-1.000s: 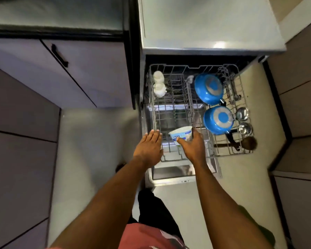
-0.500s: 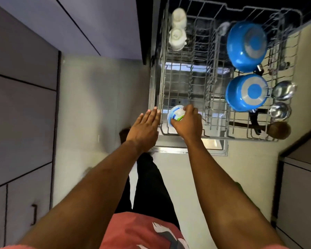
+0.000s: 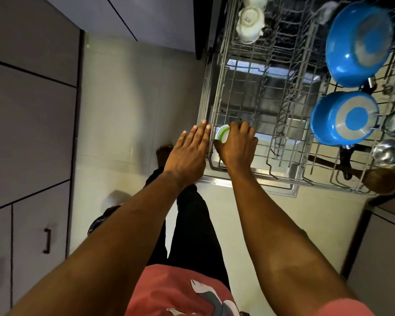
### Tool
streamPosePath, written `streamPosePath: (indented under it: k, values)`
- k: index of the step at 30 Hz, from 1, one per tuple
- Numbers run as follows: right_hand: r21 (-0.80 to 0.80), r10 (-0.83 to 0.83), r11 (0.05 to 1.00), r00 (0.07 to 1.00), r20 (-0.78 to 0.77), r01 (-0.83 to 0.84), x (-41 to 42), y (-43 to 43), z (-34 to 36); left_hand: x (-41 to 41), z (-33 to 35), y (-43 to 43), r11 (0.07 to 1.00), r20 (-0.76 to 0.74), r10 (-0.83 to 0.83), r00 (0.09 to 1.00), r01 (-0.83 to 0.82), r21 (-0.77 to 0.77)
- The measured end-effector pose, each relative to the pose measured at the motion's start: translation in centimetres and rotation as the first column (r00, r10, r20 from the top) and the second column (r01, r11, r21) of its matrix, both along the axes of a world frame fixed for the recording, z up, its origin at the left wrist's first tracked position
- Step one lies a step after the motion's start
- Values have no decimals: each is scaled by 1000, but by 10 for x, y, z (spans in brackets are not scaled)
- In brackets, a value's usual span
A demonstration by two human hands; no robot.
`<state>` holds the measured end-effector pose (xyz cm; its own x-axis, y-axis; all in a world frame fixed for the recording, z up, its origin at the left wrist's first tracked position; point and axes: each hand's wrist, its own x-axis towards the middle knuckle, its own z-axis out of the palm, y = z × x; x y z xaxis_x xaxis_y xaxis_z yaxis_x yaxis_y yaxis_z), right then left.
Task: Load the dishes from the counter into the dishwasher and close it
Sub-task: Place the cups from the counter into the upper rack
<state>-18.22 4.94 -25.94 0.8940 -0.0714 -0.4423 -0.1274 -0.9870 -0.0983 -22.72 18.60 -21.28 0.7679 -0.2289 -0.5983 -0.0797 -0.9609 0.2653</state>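
Peeking from the right hand (image 3: 236, 148) is a white, green-banded cup (image 3: 222, 133).

A dishwasher's wire rack (image 3: 218, 87) is pulled out over the open door (image 3: 249, 185). In the rack's near left corner, the right hand (image 3: 236, 147) grips a small white tub (image 3: 221, 133) with a green band from above, holding it tilted. Two white cups (image 3: 249, 23) stand upside down in the far left corner. On the right, two blue pans (image 3: 343, 118) rest bottom up, one behind the other. Beside the nearer pan lie two shiny steel ladles (image 3: 389, 152) and a wooden spoon (image 3: 381, 180).
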Motion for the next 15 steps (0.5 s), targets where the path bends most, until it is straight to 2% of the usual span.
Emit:
streamPosePath:
  k: [11,15]
  values:
    - [105,78,992,990,-115,-66,6,-5,4,6,3,-2,1000,-44,1,999,0,25]
    - [155,95,986,970,-222,-61,4,-5,10,8,8,-3,999,-75,2,997,1,44]
